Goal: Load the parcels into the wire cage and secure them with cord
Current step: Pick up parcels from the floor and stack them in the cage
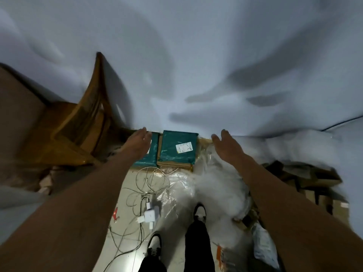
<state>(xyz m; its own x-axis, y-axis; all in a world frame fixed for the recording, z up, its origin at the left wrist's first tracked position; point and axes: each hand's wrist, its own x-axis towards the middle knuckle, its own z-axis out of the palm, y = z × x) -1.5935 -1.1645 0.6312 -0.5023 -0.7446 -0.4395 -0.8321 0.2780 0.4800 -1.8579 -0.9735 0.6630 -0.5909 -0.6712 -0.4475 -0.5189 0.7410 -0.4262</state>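
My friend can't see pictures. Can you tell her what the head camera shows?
Two bare arms reach forward, the left hand and right hand both open above two teal parcels lying by a white wall. White cables, crumpled plastic wrap and a wooden chair surround them.

We are standing on the pale tiled floor point(125, 250), looking down at two teal plastic-wrapped parcels point(177, 149) lying side by side against the white wall point(196, 55) ahead. Our left hand point(140, 143) is reaching over the left parcel; our right hand point(227, 146) is hovering right of the other. A wooden chair point(84, 122) is standing to the left. Thin white cords point(151, 179) and a white power strip point(150, 213) are lying nearer us, crumpled clear plastic sheeting point(214, 185) to their right.
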